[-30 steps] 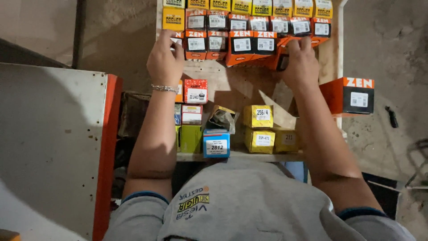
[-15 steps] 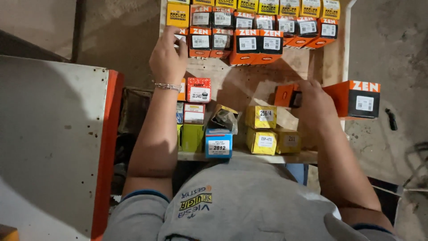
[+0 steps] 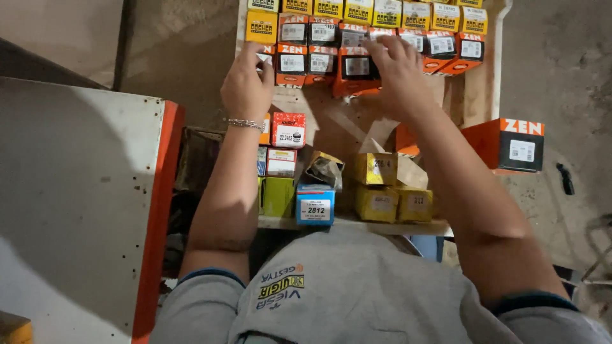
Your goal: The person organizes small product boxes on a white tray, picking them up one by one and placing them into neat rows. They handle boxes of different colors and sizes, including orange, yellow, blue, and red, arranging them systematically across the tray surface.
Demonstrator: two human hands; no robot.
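In the upper middle of the frame the right hand (image 3: 398,70) lies palm down over an orange-and-black box (image 3: 355,73), fingers spread and curled onto its top and right side, grasping it where it sits at the front edge of the row of orange-and-black boxes (image 3: 306,60). That row runs across the top of the frame on the wooden table (image 3: 475,95), with a row of yellow boxes (image 3: 357,11) just behind it. The left hand (image 3: 247,86), a thin bracelet (image 3: 245,123) at its wrist, rests in the upper centre-left with loosely bent fingers touching the leftmost boxes of the row; it grips nothing that can be made out. Nearer the person, in the centre, stand a red box (image 3: 289,129), a blue box (image 3: 315,204) and several yellow cartons (image 3: 386,191). A larger orange-and-black box (image 3: 510,145) sits alone at the right edge of the table.
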